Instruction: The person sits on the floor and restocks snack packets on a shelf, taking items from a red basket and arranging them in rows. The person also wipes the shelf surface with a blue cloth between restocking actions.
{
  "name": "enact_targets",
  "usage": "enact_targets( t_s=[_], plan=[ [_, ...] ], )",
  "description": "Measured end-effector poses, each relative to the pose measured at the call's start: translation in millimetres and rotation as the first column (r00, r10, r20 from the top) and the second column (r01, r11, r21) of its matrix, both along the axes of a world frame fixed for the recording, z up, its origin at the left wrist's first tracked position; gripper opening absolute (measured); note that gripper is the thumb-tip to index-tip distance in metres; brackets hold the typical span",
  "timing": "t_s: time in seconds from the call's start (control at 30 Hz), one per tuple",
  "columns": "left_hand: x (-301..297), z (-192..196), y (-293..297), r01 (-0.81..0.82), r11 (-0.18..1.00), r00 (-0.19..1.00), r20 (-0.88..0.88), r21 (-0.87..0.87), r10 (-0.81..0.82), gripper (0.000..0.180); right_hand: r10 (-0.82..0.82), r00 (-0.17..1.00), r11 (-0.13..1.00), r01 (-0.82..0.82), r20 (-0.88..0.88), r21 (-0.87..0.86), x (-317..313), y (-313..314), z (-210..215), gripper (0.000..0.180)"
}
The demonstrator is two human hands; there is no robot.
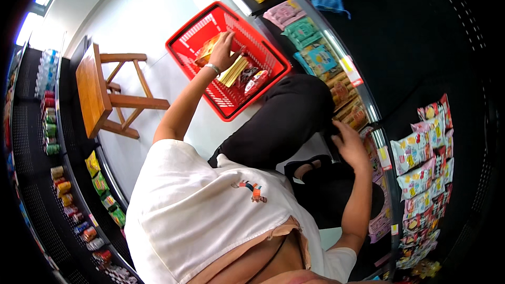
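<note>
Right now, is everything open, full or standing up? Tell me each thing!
Red basket: open-topped, partly filled
Orange packet: lying inside the basket
Left hand: at the basket's contents, grip unclear
Right hand: loosely open
Wooden stool: standing upright
Snack bags on the right: in rows
Clear bottles: standing upright

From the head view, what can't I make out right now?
- Left hand: head view; its back hides whether it grips the orange packet.
- Basket floor: head view; partly hidden by that hand and the goods.
- Right hand: head view; whether its fingertips touch anything is too small to tell.
- Pink packs: head view; partly hidden by the right leg.
- Cans: head view; labels too small.
</note>
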State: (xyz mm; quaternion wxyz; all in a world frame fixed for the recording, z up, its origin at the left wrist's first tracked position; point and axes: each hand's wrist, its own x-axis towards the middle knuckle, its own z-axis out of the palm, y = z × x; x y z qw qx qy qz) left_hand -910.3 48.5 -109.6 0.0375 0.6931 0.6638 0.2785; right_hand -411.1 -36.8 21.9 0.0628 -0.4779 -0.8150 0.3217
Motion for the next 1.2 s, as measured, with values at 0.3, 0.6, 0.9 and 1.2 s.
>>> enact_targets(
  t_s=[0.3, 0.6, 0.9, 1.2],
  plan=[
    [-37.3, -183.1, -33.2, -0.444, 0.671, 0.231, 0.649, -0.593, 0.725, 0.070, -0.265, 0.900, 0.961, 0.215, -0.347, -0.177, -69.6, 116.1, 63.7, 0.039],
    [73.5, -221.8, -71.9, -0.029, 0.580, -0.042, 0.581, -0.814, 0.813, 0.064, -0.255, 0.897, 0.909, 0.094, -0.362, -0.406, -131.2, 156.5, 26.3, 0.044],
    [91.0, -148.7, -48.3, -0.115, 0.663, 0.854, 0.267, -0.740, 0.446, 0.067, -0.284, 0.879, 0.812, 0.008, -0.383, -0.584, -135.1, 153.6, -1.1, 0.044],
    [71.1, -77.7, -53.0, -0.169, 0.873, 0.849, 0.383, -0.457, 0.365, 0.043, -0.349, 0.838, 0.810, 0.044, -0.420, -0.585, -116.2, 141.8, 1.3, 0.045]
  ],
)
